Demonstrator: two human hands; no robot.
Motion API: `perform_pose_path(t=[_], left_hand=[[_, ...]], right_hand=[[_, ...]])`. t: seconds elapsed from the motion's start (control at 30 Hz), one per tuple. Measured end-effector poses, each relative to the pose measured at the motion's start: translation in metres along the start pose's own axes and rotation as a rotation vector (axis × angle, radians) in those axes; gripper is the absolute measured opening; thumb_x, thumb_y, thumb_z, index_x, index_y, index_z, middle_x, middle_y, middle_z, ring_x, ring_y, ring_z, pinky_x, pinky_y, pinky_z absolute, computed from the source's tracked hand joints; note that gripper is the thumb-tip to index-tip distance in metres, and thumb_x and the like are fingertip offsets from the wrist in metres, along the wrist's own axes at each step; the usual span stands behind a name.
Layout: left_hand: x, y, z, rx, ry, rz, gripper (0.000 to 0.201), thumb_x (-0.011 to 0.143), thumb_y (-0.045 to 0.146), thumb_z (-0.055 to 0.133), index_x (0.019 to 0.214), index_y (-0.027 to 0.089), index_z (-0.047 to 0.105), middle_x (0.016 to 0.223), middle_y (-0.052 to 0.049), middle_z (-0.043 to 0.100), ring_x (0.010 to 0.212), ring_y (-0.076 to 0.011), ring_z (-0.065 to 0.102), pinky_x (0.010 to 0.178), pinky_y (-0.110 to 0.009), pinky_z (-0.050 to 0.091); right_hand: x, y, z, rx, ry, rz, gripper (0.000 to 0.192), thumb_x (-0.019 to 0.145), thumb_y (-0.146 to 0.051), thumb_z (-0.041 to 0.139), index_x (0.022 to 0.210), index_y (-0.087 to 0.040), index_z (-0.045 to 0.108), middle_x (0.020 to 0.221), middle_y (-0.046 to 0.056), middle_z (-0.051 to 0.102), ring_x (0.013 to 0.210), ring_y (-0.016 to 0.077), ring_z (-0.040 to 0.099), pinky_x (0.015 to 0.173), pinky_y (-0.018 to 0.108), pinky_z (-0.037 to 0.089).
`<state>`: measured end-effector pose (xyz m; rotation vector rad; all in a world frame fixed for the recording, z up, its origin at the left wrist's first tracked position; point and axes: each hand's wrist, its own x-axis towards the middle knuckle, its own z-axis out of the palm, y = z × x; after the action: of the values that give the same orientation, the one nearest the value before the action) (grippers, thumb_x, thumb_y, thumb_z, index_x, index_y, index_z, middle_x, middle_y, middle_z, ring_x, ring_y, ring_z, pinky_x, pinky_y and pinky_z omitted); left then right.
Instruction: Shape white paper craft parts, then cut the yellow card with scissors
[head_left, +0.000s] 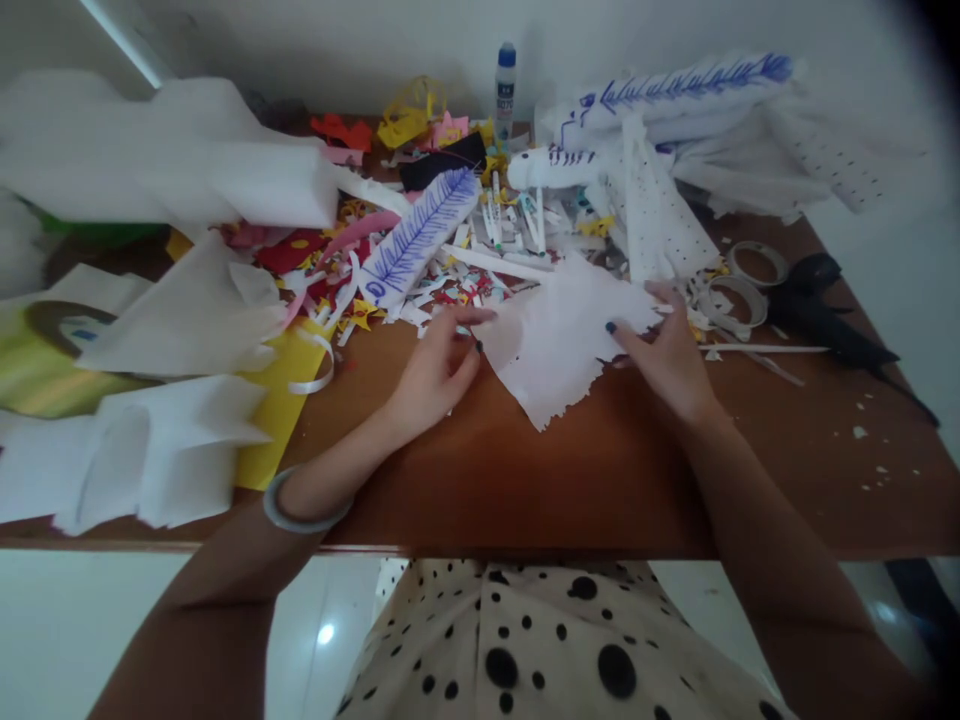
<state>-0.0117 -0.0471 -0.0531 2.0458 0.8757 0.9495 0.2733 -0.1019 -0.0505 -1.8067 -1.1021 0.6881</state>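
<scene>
A white sheet of paper [555,335] with jagged, ragged edges is held just above the front of the brown table. My right hand [670,355] grips its right side, the thumb on the near face and the fingers partly behind. At the paper's left edge, my left hand [442,370] has its fingers curled and thumb close to the index finger, pinching the edge. Just behind the sheet lies a white strip with a blue feather-like drawing [420,240], on a heap of coloured paper scraps [465,285].
A glue bottle [505,95] with a blue cap stands at the back. Rolls of tape [731,305] and a black glue gun [836,320] lie at right. White foam sheets [247,180] and yellow paper [289,400] cover the left. Another blue-drawn white piece [697,85] rests back right.
</scene>
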Motion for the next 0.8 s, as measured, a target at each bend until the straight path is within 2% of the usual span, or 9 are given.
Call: perform_pose_path(t=[0.07, 0.13, 0.2, 0.27, 0.37, 0.47, 0.6, 0.7, 0.8], left_hand=[[-0.003, 0.008, 0.000, 0.117, -0.194, 0.079, 0.036, 0.084, 0.011, 0.046, 0.119, 0.019, 0.052, 0.116, -0.009, 0.059, 0.106, -0.0198, 0.056, 0.093, -0.034, 0.044], [-0.006, 0.014, 0.001, 0.216, -0.325, 0.129, 0.039, 0.082, 0.008, 0.043, 0.119, 0.017, 0.052, 0.114, -0.010, 0.061, 0.103, -0.0208, 0.058, 0.091, -0.034, 0.045], [-0.007, 0.015, 0.002, 0.280, -0.398, 0.153, 0.043, 0.082, 0.007, 0.041, 0.123, 0.017, 0.051, 0.115, -0.011, 0.061, 0.104, -0.0224, 0.058, 0.091, -0.036, 0.045], [-0.006, 0.013, 0.003, 0.305, -0.442, 0.161, 0.047, 0.082, 0.007, 0.040, 0.127, 0.018, 0.050, 0.116, -0.011, 0.062, 0.103, -0.0227, 0.059, 0.091, -0.037, 0.045], [-0.005, 0.010, 0.003, 0.321, -0.474, 0.160, 0.049, 0.082, 0.006, 0.040, 0.129, 0.018, 0.048, 0.115, -0.010, 0.064, 0.101, -0.0221, 0.060, 0.090, -0.037, 0.045], [-0.004, 0.008, 0.004, 0.391, -0.491, 0.198, 0.046, 0.084, 0.009, 0.041, 0.128, 0.018, 0.049, 0.115, -0.010, 0.064, 0.103, -0.0238, 0.060, 0.091, -0.038, 0.043], [-0.005, 0.011, 0.007, 0.425, -0.484, 0.314, 0.026, 0.090, 0.024, 0.049, 0.114, 0.019, 0.058, 0.117, -0.011, 0.065, 0.103, -0.0247, 0.059, 0.091, -0.038, 0.041], [-0.007, 0.012, 0.008, 0.375, -0.429, 0.343, 0.017, 0.090, 0.028, 0.053, 0.104, 0.020, 0.060, 0.114, -0.010, 0.066, 0.100, -0.0229, 0.060, 0.090, -0.036, 0.040], [-0.009, 0.013, 0.009, 0.353, -0.409, 0.310, 0.021, 0.091, 0.018, 0.045, 0.108, 0.018, 0.057, 0.110, -0.011, 0.066, 0.097, -0.0225, 0.061, 0.089, -0.036, 0.041]], right_hand=[[0.001, 0.002, -0.003, -0.025, 0.037, -0.025, 0.084, 0.072, -0.038, 0.070, 0.143, -0.026, 0.027, 0.124, 0.015, 0.055, 0.074, 0.0199, 0.066, 0.051, 0.033, 0.057], [0.000, -0.001, -0.008, -0.002, 0.029, -0.031, 0.086, 0.077, -0.038, 0.065, 0.147, -0.025, 0.016, 0.114, 0.013, 0.063, 0.064, 0.0177, 0.065, 0.050, 0.030, 0.055], [-0.001, -0.005, -0.015, 0.025, -0.073, -0.005, 0.087, 0.082, -0.038, 0.060, 0.150, -0.025, 0.008, 0.101, 0.011, 0.070, 0.059, 0.0173, 0.065, 0.049, 0.028, 0.052], [-0.002, -0.010, -0.023, -0.029, -0.268, 0.007, 0.078, 0.085, -0.039, 0.057, 0.151, -0.028, 0.017, 0.095, 0.009, 0.072, 0.059, 0.0174, 0.066, 0.048, 0.027, 0.050], [-0.003, -0.015, -0.032, -0.209, -0.602, -0.056, 0.050, 0.088, -0.042, 0.053, 0.136, -0.030, 0.051, 0.091, 0.005, 0.072, 0.061, 0.0149, 0.065, 0.050, 0.026, 0.048], [-0.008, -0.018, -0.029, -0.323, -0.669, -0.208, 0.034, 0.085, -0.042, 0.058, 0.114, -0.028, 0.068, 0.082, 0.002, 0.069, 0.062, 0.0133, 0.060, 0.057, 0.026, 0.048], [-0.018, -0.020, -0.012, -0.400, -0.672, -0.482, 0.017, 0.082, -0.038, 0.063, 0.091, -0.025, 0.070, 0.084, 0.003, 0.065, 0.077, 0.0177, 0.059, 0.069, 0.030, 0.047], [-0.021, -0.016, 0.000, -0.492, -0.734, -0.686, 0.016, 0.082, -0.037, 0.064, 0.092, -0.025, 0.070, 0.094, 0.006, 0.065, 0.095, 0.0236, 0.056, 0.080, 0.034, 0.045], [-0.019, -0.010, 0.007, -0.518, -0.739, -0.731, 0.015, 0.084, -0.038, 0.063, 0.092, -0.026, 0.068, 0.097, 0.006, 0.064, 0.098, 0.0248, 0.054, 0.082, 0.035, 0.044]])
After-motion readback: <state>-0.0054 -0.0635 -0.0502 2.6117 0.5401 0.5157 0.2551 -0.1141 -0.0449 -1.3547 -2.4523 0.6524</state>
